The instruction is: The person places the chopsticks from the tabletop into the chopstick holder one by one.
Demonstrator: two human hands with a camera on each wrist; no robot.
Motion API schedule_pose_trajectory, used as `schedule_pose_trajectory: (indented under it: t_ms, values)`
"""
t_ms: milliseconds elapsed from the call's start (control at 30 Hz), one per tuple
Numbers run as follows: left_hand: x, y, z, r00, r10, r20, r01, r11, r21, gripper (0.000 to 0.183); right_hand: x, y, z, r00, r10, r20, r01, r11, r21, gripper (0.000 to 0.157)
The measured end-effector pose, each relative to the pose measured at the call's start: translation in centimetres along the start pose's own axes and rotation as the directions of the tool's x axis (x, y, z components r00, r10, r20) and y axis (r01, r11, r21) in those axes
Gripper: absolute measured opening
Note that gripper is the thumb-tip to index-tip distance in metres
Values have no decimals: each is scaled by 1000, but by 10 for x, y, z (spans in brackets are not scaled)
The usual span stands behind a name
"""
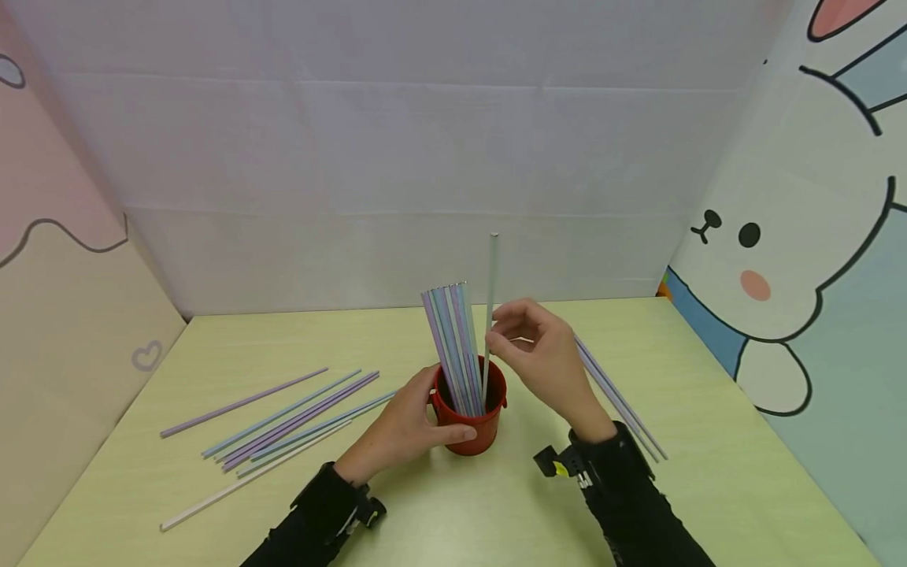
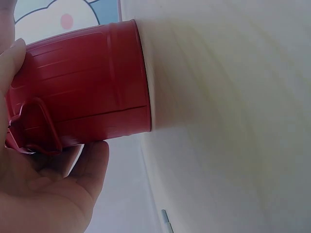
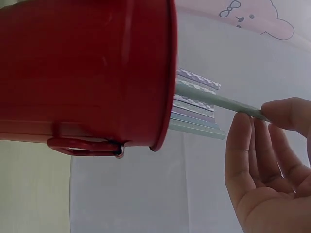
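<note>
A small red bucket stands upright on the table, holding a bundle of pastel purple, blue and green chopsticks that lean left. My left hand grips the bucket from its left side, thumb across the front and fingers partly hidden behind it. Between thumb and fingertips, my right hand pinches a pale green chopstick. That chopstick is nearly upright, its lower end inside the bucket at the right of the bundle. In the right wrist view, the fingers hold the green chopstick above the rim.
Several loose chopsticks lie spread on the left of the pale yellow table. More purple chopsticks lie on the right, partly behind my right forearm. A white wall rises at the back, with cartoon-printed panels on both sides.
</note>
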State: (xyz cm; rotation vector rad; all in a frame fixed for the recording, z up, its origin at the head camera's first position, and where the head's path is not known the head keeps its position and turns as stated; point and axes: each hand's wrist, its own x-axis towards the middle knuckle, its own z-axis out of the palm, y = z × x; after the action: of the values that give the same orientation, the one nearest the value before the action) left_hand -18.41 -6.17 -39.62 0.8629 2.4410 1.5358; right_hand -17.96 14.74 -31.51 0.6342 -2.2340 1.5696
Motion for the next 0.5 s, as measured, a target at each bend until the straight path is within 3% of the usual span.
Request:
schedule_pose_trajectory:
  t_ms: [500]
  values:
    - [0,-2,-1,1000,19,-1,-19,1000,4,79,2,6,4,1000,6,22,-5,1000,-28,19]
